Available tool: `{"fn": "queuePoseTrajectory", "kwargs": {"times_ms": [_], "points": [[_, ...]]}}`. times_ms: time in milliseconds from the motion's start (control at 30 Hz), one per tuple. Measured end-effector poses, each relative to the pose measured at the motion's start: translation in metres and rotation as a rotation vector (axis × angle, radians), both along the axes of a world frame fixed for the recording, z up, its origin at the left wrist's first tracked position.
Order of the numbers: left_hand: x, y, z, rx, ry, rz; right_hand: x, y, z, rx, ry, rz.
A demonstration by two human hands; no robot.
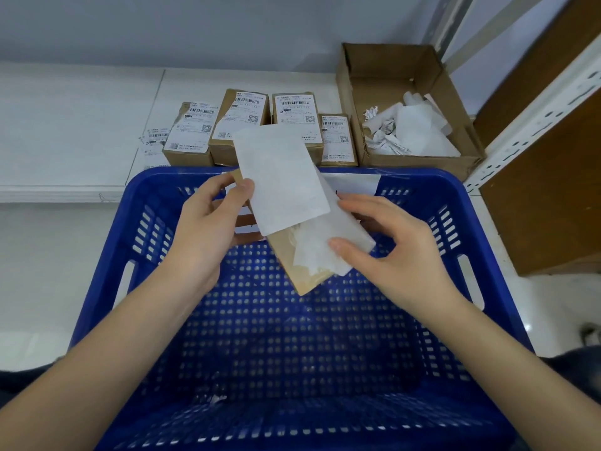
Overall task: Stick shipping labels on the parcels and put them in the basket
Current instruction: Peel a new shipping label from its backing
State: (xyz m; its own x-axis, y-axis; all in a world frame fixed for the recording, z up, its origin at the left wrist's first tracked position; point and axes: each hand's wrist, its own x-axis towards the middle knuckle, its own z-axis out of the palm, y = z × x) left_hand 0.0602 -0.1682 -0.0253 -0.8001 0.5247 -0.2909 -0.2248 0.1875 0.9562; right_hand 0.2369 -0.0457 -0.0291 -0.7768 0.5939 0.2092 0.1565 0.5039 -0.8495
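A white bench (74, 125) runs along a pale wall, with a slotted white shelf upright (533, 122) at the right. On the near side stands a blue perforated basket (292, 336), which holds no parcels so far.

At the far edge of the bench, four labelled parcels (260, 125) stand in a row, labels facing up. To their right, an open cardboard box (406, 102) holds crumpled and flat backing paper, evidently serving as a waste bin within reach.

Above the far half of the basket, both hands hold one brown parcel (302, 268).

- The left hand (208, 222) grips the parcel's far-left edge, thumb on top. The thumb also pins a flat white sheet (279, 177) (its blank side shows, so label or backing cannot be determined).
- The right hand (390, 242) has its fingers curled, and its thumb presses on wrinkled white paper (325, 249) lying on the parcel's top face.

The parcel is held tilted over the basket, probably so that it can be dropped in directly once the label is fixed.

Judged step: the label is being applied and its backing separated. The placing step is not yet done for this parcel.
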Motion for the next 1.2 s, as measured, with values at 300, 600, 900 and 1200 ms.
{"fn": "queuePoseTrajectory", "kwargs": {"times_ms": [300, 600, 900, 1200], "points": [[0.0, 0.004, -0.005, -0.022, 0.074, -0.052, 0.002, 0.011, 0.006, -0.049, -0.02, -0.182], [-0.001, 0.02, -0.009, -0.111, 0.193, -0.211, 0.001, 0.052, 0.006, 0.011, -0.157, -0.326], [-0.003, 0.065, -0.002, -0.067, 0.18, -0.314, -0.004, 0.14, 0.021, 0.296, -0.311, -0.419], [-0.014, 0.114, -0.013, -0.088, 0.154, -0.421, -0.044, 0.218, -0.005, 0.451, -0.37, -0.522]]}}
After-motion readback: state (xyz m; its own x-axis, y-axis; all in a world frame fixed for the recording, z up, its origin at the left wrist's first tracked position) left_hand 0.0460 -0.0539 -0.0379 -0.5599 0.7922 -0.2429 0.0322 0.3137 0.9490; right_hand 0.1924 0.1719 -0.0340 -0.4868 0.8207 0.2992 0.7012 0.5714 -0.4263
